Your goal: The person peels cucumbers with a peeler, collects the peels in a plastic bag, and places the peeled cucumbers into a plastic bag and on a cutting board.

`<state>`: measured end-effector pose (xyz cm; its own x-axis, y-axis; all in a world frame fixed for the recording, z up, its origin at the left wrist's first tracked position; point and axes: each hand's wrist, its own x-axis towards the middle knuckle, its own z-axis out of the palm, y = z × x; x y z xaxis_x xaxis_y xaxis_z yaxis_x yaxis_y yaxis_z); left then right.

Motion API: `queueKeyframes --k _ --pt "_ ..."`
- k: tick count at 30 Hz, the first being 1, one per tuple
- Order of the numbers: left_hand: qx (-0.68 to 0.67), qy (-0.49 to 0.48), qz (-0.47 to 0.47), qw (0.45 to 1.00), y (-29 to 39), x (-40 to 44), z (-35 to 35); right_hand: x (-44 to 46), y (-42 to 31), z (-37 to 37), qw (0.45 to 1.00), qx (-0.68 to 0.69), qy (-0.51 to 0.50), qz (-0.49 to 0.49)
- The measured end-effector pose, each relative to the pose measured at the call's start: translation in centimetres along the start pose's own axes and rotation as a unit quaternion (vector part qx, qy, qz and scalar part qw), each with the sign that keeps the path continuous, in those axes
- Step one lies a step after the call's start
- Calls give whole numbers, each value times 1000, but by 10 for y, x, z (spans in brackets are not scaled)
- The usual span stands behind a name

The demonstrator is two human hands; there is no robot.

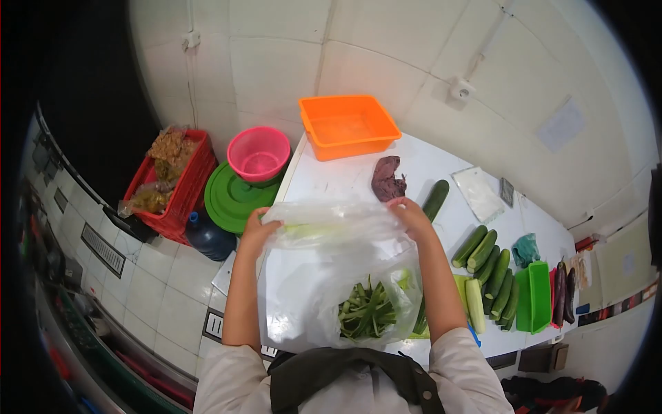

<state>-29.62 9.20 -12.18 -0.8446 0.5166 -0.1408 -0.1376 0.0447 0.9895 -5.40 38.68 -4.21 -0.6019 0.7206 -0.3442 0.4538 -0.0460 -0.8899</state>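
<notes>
A clear plastic bag (338,226) is stretched sideways over the white table (293,297). My left hand (258,228) is closed on one end of it, and my right hand (412,217) grips the other end. Something pale green shows through the bag's left part; I cannot make out what. Nearer my body stands an open clear bag (324,314) of green vegetable peelings (367,309). Beyond my right hand lie a dark reddish-purple crumpled thing (388,179) and a single cucumber (436,199).
An orange basin (350,125) sits at the table's back. Several cucumbers (493,272), a peeled one (476,305), a green basket (534,298) and eggplants (564,293) lie right. Left stand a pink bowl (259,153), green lid (231,207), red crate (186,196) and water jug (207,238).
</notes>
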Motion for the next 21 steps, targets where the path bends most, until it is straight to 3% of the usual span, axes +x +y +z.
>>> queueKeyframes --k 1,2,3,4,5,6,7,8,9,11,12,15,16,19,21 --pt "131 67 85 985 10 -13 0 -4 0 5 978 -86 86 -171" --pt "258 133 167 942 24 -25 2 -14 -5 14 912 -169 168 -333" --pt "280 139 279 908 49 -37 8 -28 -14 25 808 -245 241 -478" --pt "299 142 385 862 82 -50 15 -60 -53 40 800 -235 243 -495" --pt "313 141 486 803 100 -55 25 -69 -64 53 805 -213 170 -527" --pt "323 14 416 850 101 -55 38 -71 -69 67 803 -187 97 -558" --pt "325 -112 336 877 100 -56 51 -71 -68 86 835 -159 -12 -526" --pt "320 -236 248 883 98 -55 57 -64 -61 106 854 -153 -48 -496" --pt "452 -254 231 823 87 -44 61 -43 -45 119 846 -296 -64 -438" --pt "682 -265 191 654 47 -8 69 -16 -7 132 777 -544 -112 -296" --pt "696 -257 212 636 33 4 58 -24 -6 128 775 -560 -115 -268" --pt "724 -165 238 625 45 -2 43 -47 -8 109 772 -590 -137 -191" --pt "748 -225 141 608 52 1 46 -46 -11 100 775 -590 -148 -173" --pt "750 -223 197 590 42 4 53 -23 -2 78 786 -584 -126 -159" --pt "718 -213 247 615 46 4 62 -9 2 62 791 -581 -89 -171"
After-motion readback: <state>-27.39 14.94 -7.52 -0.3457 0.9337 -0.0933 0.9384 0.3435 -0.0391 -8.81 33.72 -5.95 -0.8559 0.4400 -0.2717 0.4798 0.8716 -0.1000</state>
